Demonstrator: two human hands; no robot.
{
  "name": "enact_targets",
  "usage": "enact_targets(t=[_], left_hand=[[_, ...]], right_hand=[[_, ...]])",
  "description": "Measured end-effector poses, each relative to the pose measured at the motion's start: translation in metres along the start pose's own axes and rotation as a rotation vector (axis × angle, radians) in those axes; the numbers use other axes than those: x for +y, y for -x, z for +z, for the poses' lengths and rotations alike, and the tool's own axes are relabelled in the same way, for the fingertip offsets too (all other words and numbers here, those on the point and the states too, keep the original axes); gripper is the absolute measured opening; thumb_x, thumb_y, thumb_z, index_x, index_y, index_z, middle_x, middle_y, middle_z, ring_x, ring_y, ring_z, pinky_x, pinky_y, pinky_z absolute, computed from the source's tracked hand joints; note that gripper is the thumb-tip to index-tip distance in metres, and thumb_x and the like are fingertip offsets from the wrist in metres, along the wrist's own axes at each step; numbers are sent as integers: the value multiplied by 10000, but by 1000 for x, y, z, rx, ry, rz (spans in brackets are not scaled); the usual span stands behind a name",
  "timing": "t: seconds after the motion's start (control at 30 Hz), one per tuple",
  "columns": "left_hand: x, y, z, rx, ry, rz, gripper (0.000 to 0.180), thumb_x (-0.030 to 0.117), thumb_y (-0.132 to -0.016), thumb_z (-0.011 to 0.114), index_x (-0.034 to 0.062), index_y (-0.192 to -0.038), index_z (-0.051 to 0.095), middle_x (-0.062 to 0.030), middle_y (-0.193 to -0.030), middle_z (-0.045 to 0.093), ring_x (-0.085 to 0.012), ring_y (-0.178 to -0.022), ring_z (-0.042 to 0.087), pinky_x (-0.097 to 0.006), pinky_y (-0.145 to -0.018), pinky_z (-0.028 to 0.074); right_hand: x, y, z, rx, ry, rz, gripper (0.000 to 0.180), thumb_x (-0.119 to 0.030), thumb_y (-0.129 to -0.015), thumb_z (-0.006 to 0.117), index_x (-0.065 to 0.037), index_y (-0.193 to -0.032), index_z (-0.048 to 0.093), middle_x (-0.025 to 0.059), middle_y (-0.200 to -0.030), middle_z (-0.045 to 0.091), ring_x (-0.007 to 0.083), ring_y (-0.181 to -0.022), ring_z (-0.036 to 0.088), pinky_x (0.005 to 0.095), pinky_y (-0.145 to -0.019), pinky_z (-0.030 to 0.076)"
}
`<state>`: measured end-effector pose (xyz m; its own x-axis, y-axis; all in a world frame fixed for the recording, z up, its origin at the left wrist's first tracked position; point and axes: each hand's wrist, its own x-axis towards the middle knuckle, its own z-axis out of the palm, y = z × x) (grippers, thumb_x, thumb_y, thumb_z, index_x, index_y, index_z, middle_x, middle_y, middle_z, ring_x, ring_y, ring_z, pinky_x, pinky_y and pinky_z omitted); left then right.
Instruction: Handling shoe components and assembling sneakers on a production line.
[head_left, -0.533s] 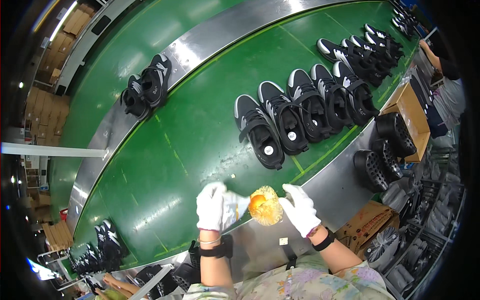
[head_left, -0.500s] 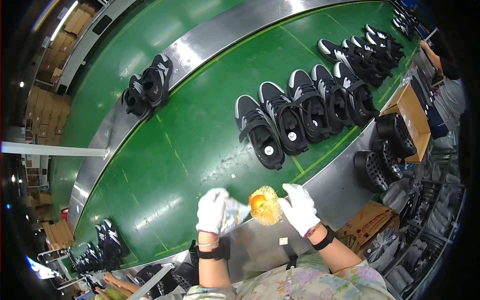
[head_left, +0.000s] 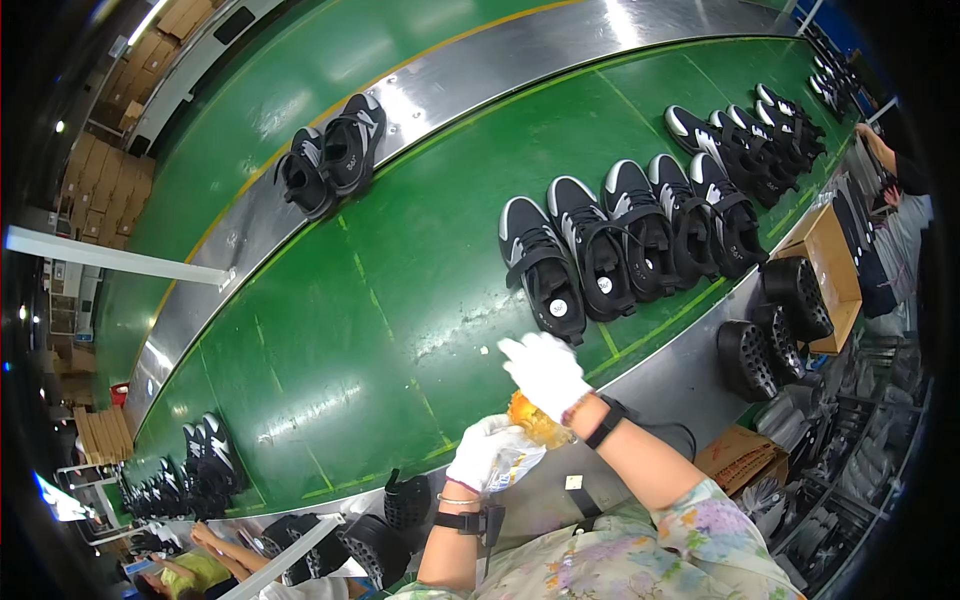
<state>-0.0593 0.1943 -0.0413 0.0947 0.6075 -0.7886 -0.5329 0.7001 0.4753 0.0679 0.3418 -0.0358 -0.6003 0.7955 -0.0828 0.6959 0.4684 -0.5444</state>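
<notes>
Head view shows me both gloved hands low in the middle, over the steel edge of the green conveyor belt; my left hand is clenched around a crinkled clear wrapper, and my right hand sits just above and to the right of it, its fingers spread loosely and reaching out over the belt; whether they pinch anything I cannot tell; between the two hands lies an orange-yellow lump, touching the left glove and tucked under the right wrist, so both hands are about equally close to it; its long axis looks to run from lower right to upper left; the nearest black-and-white shoe lies on the belt just beyond the right fingertips, toe pointing away from me, first in a row of shoes stretching right; a cardboard box stands at the right edge; another pair of shoes rests far up the belt.
</notes>
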Motion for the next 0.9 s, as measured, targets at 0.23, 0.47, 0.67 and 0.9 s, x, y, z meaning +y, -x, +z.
enact_targets(t=[0.23,0.47,0.67,0.9], left_hand=[[-20,-1,15,50,-67,127,471,39,-860,665,-83,-1295,534,-154,-1161,673,-239,-979,685,-342,-888,558],[-24,-9,-33,-18,35,173,466,36,-872,677,-75,-1298,526,-152,-1170,663,-220,-1038,658,-341,-922,540],[12,-9,-27,171,-443,342,333,131,-925,630,-32,-1215,628,-133,-1109,697,-209,-1027,654,-319,-921,510],[18,-29,-42,21,-918,424,279,161,-941,583,-5,-1149,666,-131,-1093,705,-218,-994,653,-306,-901,501]], right_hand=[[-12,-43,47,-161,188,24,139,-148,-868,570,-103,-972,652,155,-947,658,342,-902,660,484,-789,533],[16,87,-107,-110,-108,-14,151,-197,-847,647,-100,-959,617,159,-881,632,380,-827,627,470,-728,527],[42,216,-129,-538,164,261,266,-288,-899,651,-118,-1101,670,179,-1007,692,377,-893,673,460,-800,553],[1,122,-18,-150,-158,426,481,-427,-923,604,-24,-1185,595,242,-1094,655,394,-977,648,488,-848,514]])
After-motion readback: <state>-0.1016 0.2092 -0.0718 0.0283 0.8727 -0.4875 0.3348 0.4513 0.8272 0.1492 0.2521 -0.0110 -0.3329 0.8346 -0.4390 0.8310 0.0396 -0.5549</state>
